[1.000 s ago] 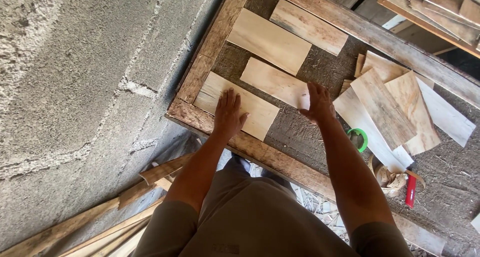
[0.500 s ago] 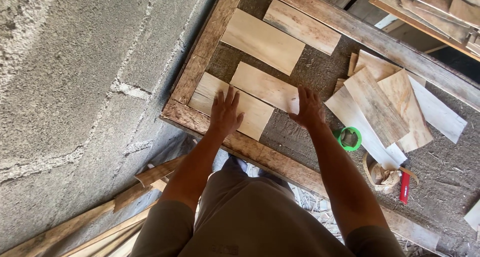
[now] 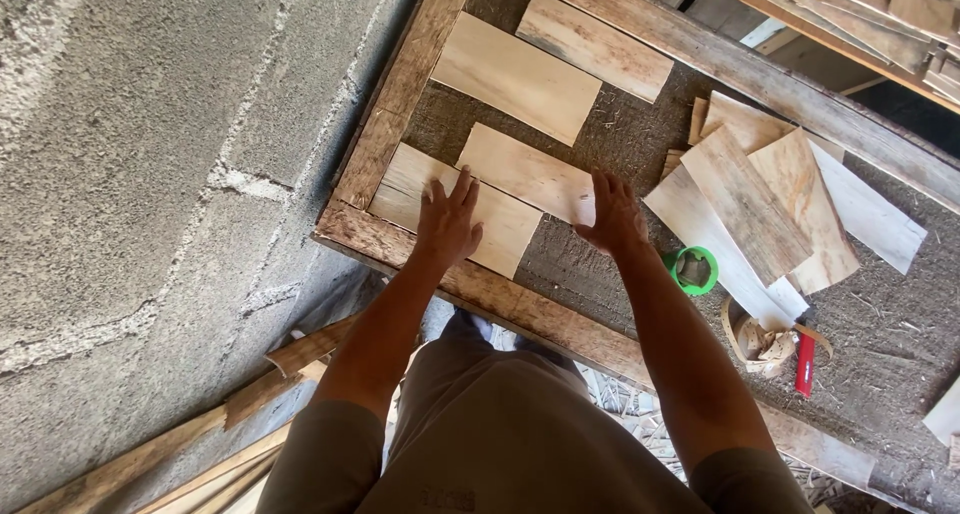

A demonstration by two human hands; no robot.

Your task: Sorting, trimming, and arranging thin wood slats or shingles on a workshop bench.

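- A grey block wall [image 3: 150, 174] is being seen at the far left, with a wooden frame [image 3: 400, 94] lying just beside it.
- The nearest board [image 3: 400, 189] is being pressed flat by the left hand [image 3: 447, 224], fingers spread, nothing grasped.
- The second board [image 3: 525, 169], lying just beyond and touching the first, is being touched at its right end by the right hand [image 3: 612, 214], open and not clenched.
- A green tape roll [image 3: 692, 270] is being left near the right wrist, beside a loose pile of boards [image 3: 760, 194].
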